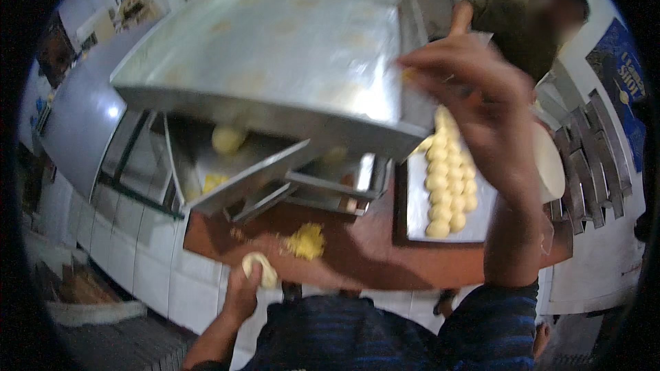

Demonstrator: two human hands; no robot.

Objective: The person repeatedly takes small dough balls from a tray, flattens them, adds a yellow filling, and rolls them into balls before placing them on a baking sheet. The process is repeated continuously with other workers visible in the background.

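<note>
My left hand (242, 291) holds a flattened piece of pale dough (262, 270) at the front edge of the reddish-brown table (361, 263). Just beyond it lies a small heap of grated yellow filling, perhaps cheese (307, 242). My right hand (479, 77) is raised and blurred by motion, close to the right end of a large metal tray (268, 46). A bit of yellow shows by its fingertips, but whether it grips anything is unclear. Beneath my right forearm, rows of round dough balls (448, 190) rest on a flat metal baking sheet (417, 206).
More metal trays are stacked askew under the large one; the open left tray (193, 165) holds a dough ball (228, 139) and yellow filling (214, 183). A white container (550, 165) stands right of my forearm. Another person (508, 31) is at the far right, near stacked metal pans (588, 159).
</note>
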